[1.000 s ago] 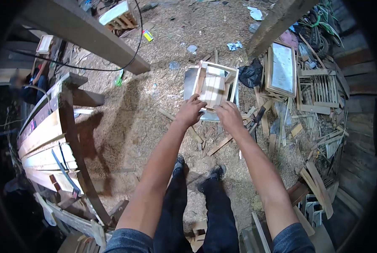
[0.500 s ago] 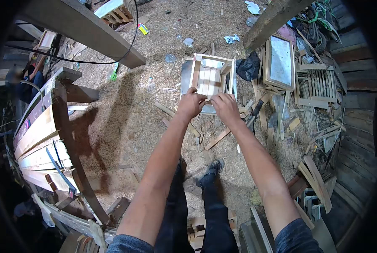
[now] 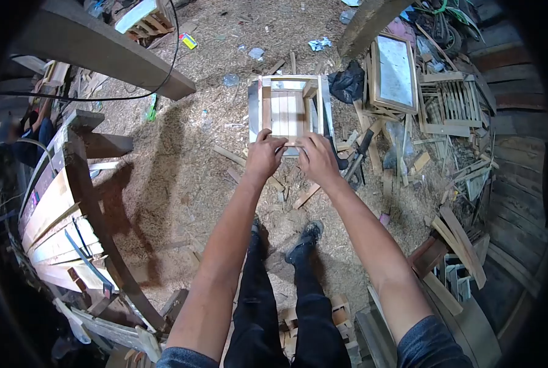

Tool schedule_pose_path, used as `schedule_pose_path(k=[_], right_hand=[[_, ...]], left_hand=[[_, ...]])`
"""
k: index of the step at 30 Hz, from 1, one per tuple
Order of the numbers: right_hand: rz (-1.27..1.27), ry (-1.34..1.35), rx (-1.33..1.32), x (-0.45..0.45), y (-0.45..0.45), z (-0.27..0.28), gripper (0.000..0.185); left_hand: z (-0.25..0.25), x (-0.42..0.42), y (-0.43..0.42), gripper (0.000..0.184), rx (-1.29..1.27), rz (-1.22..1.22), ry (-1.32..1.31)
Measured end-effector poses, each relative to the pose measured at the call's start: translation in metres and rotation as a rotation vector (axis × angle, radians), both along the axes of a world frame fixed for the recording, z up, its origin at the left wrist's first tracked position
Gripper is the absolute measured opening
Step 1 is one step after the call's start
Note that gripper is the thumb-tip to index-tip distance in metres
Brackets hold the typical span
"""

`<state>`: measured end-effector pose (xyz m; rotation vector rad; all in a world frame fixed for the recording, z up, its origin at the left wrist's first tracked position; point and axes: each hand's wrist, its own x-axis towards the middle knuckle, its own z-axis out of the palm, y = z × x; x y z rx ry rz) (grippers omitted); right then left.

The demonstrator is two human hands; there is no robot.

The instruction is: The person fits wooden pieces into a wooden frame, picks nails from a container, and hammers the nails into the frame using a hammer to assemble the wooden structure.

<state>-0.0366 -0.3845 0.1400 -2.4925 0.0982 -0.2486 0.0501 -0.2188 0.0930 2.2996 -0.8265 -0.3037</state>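
Note:
A small wooden frame (image 3: 287,110) with slats across its inside stands ahead of me, on or over a pale board. My left hand (image 3: 264,155) is at its near left corner, fingers bent round the near edge. Beside it, my right hand (image 3: 316,158) pinches the same edge toward the right corner. The fingertips of both hands nearly meet at the middle of that edge. Their exact hold on the wood is partly hidden by the fingers.
A framed panel (image 3: 395,72) and a black plastic bag (image 3: 347,83) lie to the right, near slatted crates (image 3: 452,101). Wood scraps and a dark-handled tool (image 3: 365,144) are nearer. A post (image 3: 121,49) and a workbench (image 3: 81,202) stand left. Another person (image 3: 32,135) is at far left.
The frame now appears straighter and a little further left and up in view. My hands have stayed at its near edge, shifting slightly left and closer together. The whole view has shifted.

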Motion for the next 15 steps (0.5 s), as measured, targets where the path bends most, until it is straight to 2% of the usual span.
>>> schedule_pose_path(k=[7, 8, 10, 12, 15], right_hand=[[-0.018, 0.057, 0.070, -0.005, -0.003, -0.005, 0.022], [-0.038, 0.102, 0.056, -0.004, -0.004, -0.008, 0.022], [-0.053, 0.060, 0.002, -0.004, -0.009, -0.015, 0.025], [0.019, 0.004, -0.225, 0.002, -0.010, -0.019, 0.027], [-0.017, -0.056, -0.156, 0.013, -0.022, -0.010, 0.027]], left_hand=[[0.008, 0.012, -0.008, 0.022, 0.087, 0.002, 0.031], [0.002, 0.012, -0.006, 0.023, 0.017, -0.004, -0.026], [0.004, 0.019, -0.005, 0.024, 0.010, -0.042, 0.105], [0.007, 0.024, -0.005, 0.022, -0.020, -0.070, 0.100], [0.025, 0.037, -0.012, 0.021, -0.126, -0.062, 0.139]])
